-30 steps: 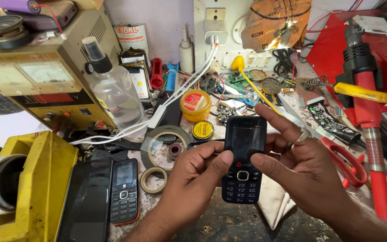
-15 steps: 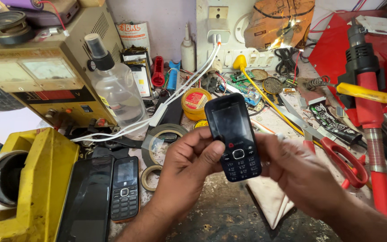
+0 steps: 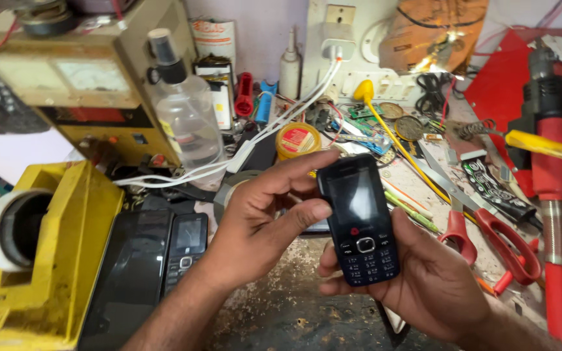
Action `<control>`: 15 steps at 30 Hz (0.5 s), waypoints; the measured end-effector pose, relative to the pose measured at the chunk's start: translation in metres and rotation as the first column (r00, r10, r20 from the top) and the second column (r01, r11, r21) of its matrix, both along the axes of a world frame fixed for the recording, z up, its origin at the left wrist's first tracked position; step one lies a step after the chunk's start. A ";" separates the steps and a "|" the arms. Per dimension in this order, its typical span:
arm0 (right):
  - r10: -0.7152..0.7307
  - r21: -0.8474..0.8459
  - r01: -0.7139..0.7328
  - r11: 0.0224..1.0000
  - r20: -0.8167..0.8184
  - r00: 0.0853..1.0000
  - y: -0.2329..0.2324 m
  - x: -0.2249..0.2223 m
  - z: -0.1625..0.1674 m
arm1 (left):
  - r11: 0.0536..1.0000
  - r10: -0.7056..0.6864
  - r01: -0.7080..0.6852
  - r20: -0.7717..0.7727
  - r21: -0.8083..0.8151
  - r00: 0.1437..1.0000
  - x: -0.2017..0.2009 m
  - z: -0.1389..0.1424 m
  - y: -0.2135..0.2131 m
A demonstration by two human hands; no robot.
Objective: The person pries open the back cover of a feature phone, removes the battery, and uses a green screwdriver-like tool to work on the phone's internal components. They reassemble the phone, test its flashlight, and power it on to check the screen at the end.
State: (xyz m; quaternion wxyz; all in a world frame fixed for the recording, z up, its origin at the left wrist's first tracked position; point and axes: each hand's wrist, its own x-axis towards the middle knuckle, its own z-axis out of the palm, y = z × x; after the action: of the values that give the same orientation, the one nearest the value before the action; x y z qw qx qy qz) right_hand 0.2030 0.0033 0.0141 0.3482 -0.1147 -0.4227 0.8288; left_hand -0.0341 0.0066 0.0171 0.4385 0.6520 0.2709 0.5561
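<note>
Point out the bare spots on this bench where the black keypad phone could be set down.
One bare patch: the stained bench top below both hands, bordered by the two dark phones on the left. The left hand and right hand share the keypad phone. Crowded elsewhere: red scissors and tools right, cables, bottle and parts behind.

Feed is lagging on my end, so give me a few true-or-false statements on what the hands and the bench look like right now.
1. The right hand cradles the black keypad phone from below. True.
2. The phone's screen is lit. False: it is dark.
3. The left hand touches the phone's upper left edge. True.
4. The red-handled scissors lie left of the phone. False: they lie to its right.
5. A second keypad phone lies on the bench beside the yellow tape dispenser. True.
</note>
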 end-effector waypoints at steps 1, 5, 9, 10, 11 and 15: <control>0.013 -0.027 -0.013 1.000 -0.004 1.000 0.000 -0.001 0.001 | 0.999 -0.028 0.028 0.007 0.016 1.000 -0.001 0.000 0.001; 0.061 -0.077 -0.065 0.995 -0.043 0.997 0.004 -0.008 0.008 | 0.993 -0.056 0.053 0.017 0.108 0.998 -0.005 0.004 0.005; 0.100 -0.012 -0.101 0.995 -0.027 0.995 0.029 -0.027 0.020 | 0.998 0.001 -0.012 0.184 0.063 0.983 -0.009 0.012 0.008; 0.134 0.018 -0.133 0.991 -0.050 0.990 0.036 -0.034 0.022 | 0.992 0.021 -0.043 0.173 0.121 0.985 -0.010 0.013 0.007; 0.170 0.048 -0.167 0.985 -0.074 0.983 0.045 -0.043 0.022 | 0.981 0.045 -0.074 0.162 0.179 0.986 -0.011 0.014 0.006; 0.194 0.115 -0.183 0.976 -0.096 0.976 0.067 -0.069 0.010 | 0.966 0.134 -0.185 0.257 0.181 0.957 -0.008 0.015 0.011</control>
State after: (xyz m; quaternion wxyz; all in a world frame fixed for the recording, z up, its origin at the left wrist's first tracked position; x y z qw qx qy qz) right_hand 0.1337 0.0699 0.0242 0.2957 -0.0111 -0.4555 0.8396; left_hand -0.0425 0.0172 0.0317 0.3528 0.5963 0.2088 0.6901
